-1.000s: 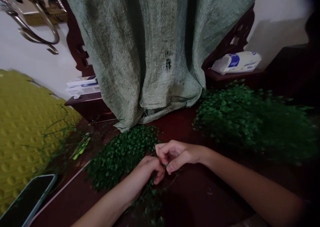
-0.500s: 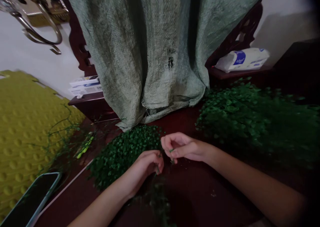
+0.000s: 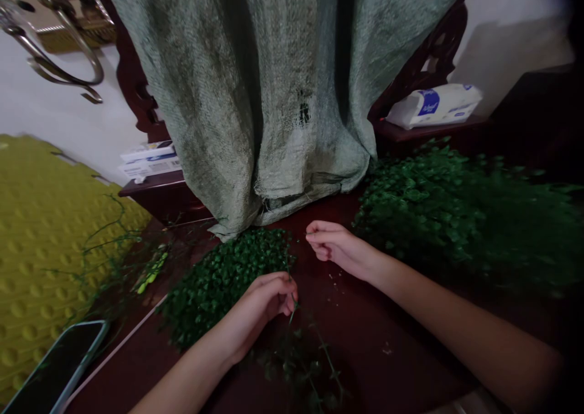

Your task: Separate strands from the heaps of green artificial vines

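My left hand is closed on a thin green plant stem, with its thumb and fingers curled together. Below that hand, leafy sprigs hang or lie over the dark table, somewhat blurred. My right hand is a little farther off to the right, its thumb and fingers pinched together. Whatever may be between those fingertips is too small to make out. A dense heap of small green leaves lies beside and behind my left hand. Tiny light bits are scattered below my right hand.
A larger leafy heap sits at the right. Behind hangs a grey-green woven sack. Left are a phone, a white cable, loose stems and a yellow bumpy mat. A tissue pack rests on a ledge.
My right hand has moved up and away from my left, its fingers drawn into a pinch. The left hand stays nearly in place, and the sprigs below it show more clearly.
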